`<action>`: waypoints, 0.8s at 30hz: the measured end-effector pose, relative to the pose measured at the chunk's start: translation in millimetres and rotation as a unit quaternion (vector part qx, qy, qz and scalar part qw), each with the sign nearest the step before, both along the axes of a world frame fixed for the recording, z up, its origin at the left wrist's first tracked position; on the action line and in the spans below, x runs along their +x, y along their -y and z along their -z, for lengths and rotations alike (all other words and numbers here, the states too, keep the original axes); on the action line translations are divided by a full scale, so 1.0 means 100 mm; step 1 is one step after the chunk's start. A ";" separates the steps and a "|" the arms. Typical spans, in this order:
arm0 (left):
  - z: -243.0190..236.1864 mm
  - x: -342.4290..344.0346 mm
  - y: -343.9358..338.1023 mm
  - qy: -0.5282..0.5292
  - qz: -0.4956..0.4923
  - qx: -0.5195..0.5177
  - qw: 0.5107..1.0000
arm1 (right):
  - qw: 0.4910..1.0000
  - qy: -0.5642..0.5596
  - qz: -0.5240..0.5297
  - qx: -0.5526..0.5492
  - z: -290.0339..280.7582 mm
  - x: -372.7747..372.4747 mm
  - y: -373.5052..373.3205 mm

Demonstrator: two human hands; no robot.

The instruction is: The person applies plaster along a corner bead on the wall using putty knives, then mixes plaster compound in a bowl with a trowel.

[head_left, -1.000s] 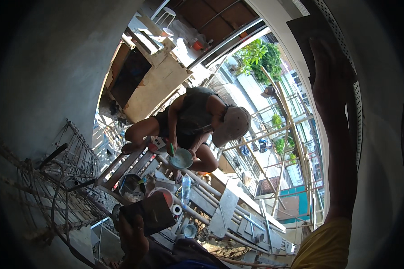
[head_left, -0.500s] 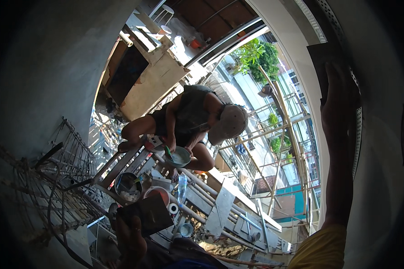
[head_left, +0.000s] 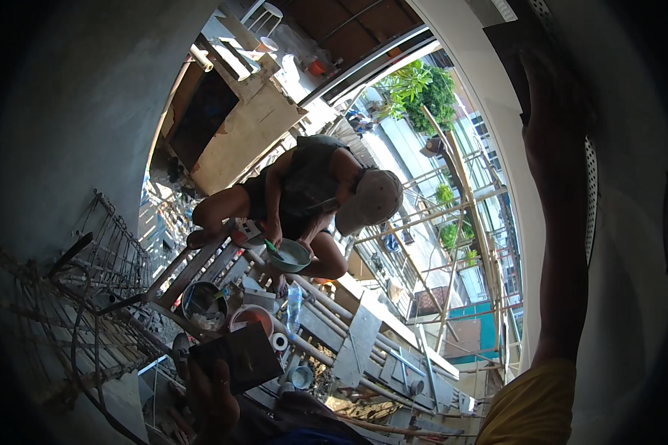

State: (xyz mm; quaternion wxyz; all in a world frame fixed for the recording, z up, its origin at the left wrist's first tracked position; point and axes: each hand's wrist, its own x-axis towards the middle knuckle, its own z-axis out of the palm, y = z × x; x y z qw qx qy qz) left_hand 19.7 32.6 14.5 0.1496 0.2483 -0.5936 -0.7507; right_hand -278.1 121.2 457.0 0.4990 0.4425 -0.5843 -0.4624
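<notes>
High on the right, my right hand (head_left: 553, 100) presses a dark flat rectangular plate (head_left: 506, 63), like a putty spreader, against the pale wall edge. Its fingers lie along the plate, and a perforated strip (head_left: 591, 200) runs beside my forearm. Low on the left, my left hand (head_left: 214, 393) grips a dark square flat plate (head_left: 249, 360); shadow hides part of the fingers. Whether filler lies on either plate is too dark to tell.
A person in a cap (head_left: 378, 196) squats ahead, working a green-handled tool in a bowl (head_left: 291, 256). Near my left hand are a bucket (head_left: 251, 315), a dark basin (head_left: 204, 300) and a bottle (head_left: 295, 308). Metal bars (head_left: 104, 259) jut at left; bamboo scaffolding (head_left: 423, 211) stands right.
My right hand and its plate have slid upward along the wall edge. My left hand stays low with its plate. The person's bowl has tilted slightly, and the whole view has shifted a little.
</notes>
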 end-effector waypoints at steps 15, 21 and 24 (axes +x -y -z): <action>0.03 0.02 -0.01 0.021 0.017 -0.001 1.000 | 1.000 -0.014 -0.021 0.018 0.07 0.25 -0.06; 0.10 0.00 -0.07 -0.014 -0.007 -0.040 0.999 | 1.000 -0.010 0.010 0.007 -0.05 0.07 -0.08; 0.03 -0.02 -0.04 -0.023 -0.015 -0.030 0.999 | 0.996 -0.048 0.074 -0.027 0.02 0.24 -0.31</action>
